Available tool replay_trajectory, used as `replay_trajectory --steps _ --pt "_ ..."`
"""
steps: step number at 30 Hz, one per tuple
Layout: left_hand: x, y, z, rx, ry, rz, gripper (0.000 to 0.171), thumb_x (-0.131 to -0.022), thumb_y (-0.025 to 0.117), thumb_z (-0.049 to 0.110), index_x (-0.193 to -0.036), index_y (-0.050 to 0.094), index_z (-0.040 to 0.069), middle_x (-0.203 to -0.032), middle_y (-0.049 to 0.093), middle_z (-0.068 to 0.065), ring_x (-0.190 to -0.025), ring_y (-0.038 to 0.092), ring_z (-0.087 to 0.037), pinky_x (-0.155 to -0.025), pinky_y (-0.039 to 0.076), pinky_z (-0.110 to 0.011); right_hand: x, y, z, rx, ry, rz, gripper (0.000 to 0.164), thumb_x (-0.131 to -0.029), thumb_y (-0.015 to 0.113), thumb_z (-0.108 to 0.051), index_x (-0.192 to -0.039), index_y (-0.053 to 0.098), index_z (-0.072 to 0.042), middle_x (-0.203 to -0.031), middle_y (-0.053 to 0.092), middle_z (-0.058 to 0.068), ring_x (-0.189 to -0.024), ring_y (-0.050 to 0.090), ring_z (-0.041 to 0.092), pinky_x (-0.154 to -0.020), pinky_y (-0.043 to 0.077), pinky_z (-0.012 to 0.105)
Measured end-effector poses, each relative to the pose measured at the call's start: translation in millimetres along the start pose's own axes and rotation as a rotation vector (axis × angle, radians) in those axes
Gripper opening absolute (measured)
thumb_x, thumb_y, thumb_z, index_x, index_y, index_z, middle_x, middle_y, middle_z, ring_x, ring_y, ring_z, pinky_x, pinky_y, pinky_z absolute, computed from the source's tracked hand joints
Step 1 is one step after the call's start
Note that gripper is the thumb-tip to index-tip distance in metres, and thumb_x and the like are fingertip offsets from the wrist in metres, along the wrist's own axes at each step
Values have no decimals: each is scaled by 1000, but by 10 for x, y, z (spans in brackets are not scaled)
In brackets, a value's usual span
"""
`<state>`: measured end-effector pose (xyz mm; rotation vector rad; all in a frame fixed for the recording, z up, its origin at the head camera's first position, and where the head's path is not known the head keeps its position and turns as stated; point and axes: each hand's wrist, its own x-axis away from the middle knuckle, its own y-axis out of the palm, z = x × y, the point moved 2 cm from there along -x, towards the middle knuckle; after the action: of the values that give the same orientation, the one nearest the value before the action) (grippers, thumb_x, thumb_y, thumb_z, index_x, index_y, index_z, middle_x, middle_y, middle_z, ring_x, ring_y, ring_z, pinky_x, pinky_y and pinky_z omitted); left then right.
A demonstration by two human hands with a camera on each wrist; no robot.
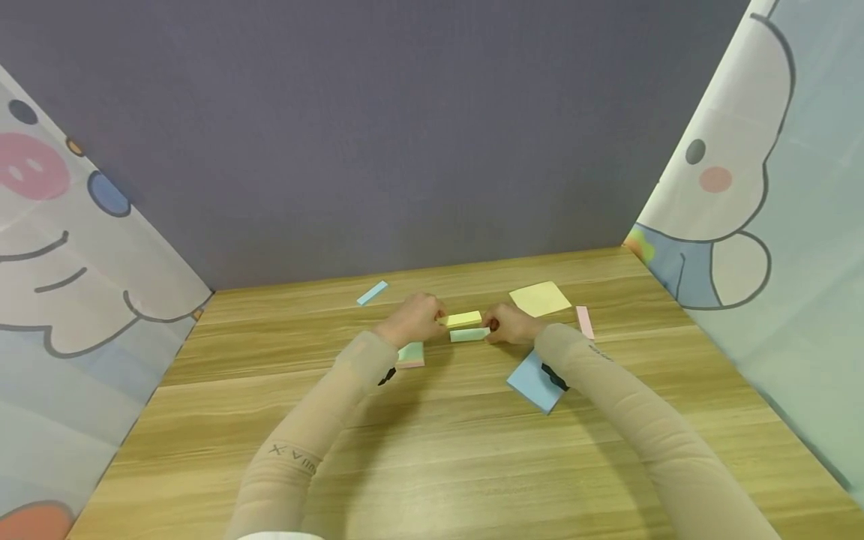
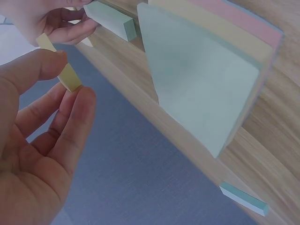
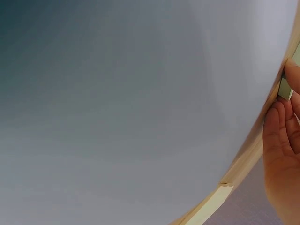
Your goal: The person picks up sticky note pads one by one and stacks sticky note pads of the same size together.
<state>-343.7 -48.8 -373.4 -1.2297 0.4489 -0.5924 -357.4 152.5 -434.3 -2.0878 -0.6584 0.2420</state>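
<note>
My left hand [image 1: 417,318] pinches one end of a narrow yellow sticky-note pad [image 1: 463,319] between thumb and fingers; the left wrist view shows this yellow pad [image 2: 70,77] raised off the table. Just nearer to me, a narrow pale green sticky-note pad [image 1: 468,334] is pinched at its right end by my right hand [image 1: 511,324]. The right wrist view catches the thumb and fingers of this hand [image 3: 281,145] on the green pad [image 3: 285,89] at its edge. Below my left wrist lies a square multicoloured sticky-note stack [image 1: 411,355], pale green on top, partly hidden by the arm.
A blue square pad [image 1: 532,384] lies partly under my right forearm. Behind the right hand are a yellow square pad [image 1: 540,298] and a narrow pink pad [image 1: 585,322]. A narrow blue pad [image 1: 373,292] lies back left. A dark panel [image 1: 418,150] borders the wooden table [image 1: 445,465].
</note>
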Motion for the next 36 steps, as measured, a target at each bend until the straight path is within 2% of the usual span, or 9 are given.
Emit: replay_trajectory --steps 4,12,15,18,21,23,25,31,36 --pt "-45 17 11 -8 -1 -7 45 -82 66 14 -56 30 15 -52 20 5 -47 18 -7 -47 17 -20 4 -3 9 5 7 -1 22 -79 70 -9 -98 66 1 -89 61 9 -81 52 17 -73 46 28" --pt "-96 20 60 -41 -2 -35 43 -84 65 15 -56 33 15 -53 22 5 -47 19 -7 -48 18 -20 11 -20 -3 15 -3 4 16 -78 71 -10 -88 64 0 -86 61 7 -77 52 15 -68 45 26" --pt "-113 24 69 -51 -17 -49 31 -84 65 16 -60 47 13 -54 31 6 -49 25 -7 -48 23 -20 12 -26 -7 15 -6 5 14 -78 71 -10 -81 62 -1 -90 63 10 -77 53 16 -68 44 25" --pt "-120 23 81 -62 -36 -63 12 -84 66 17 -75 64 9 -63 52 3 -55 38 -8 -52 34 -21 13 -28 -11 13 5 1 15 -78 72 -11 -78 60 -2 -92 64 11 -78 53 16 -67 44 25" --pt "-123 21 95 -78 -48 -70 17 -84 66 18 -94 69 5 -84 66 -3 -70 55 -10 -65 47 -23 19 -30 -11 15 23 -8 16 -78 72 -12 -83 61 0 -87 61 9 -75 51 15 -65 42 24" --pt "-126 20 100 -81 -52 -74 23 -84 65 18 -102 69 4 -96 68 -7 -79 61 -14 -74 51 -27 18 -31 -10 18 33 -11 18 -78 72 -12 -86 62 0 -82 59 7 -72 48 15 -64 41 24" --pt "-130 18 103 -80 -55 -77 25 -84 65 18 -105 68 4 -101 68 -8 -83 62 -15 -78 52 -29 16 -30 -6 17 38 -13 18 -78 72 -12 -88 62 0 -81 57 6 -71 47 15 -64 41 23" --pt "-148 15 110 -62 -62 -91 21 -85 65 17 -101 69 4 -95 68 -6 -73 57 -12 -73 51 -27 16 -29 -13 4 49 -15 15 -79 71 -12 -81 59 -2 -82 59 7 -71 48 15 -63 41 23" --pt "-156 23 129 -43 -83 -108 22 -85 64 17 -102 69 5 -101 68 -8 -79 60 -14 -74 51 -28 18 -24 -24 12 76 -17 16 -79 71 -13 -80 58 -3 -79 57 6 -69 48 15 -61 41 23"
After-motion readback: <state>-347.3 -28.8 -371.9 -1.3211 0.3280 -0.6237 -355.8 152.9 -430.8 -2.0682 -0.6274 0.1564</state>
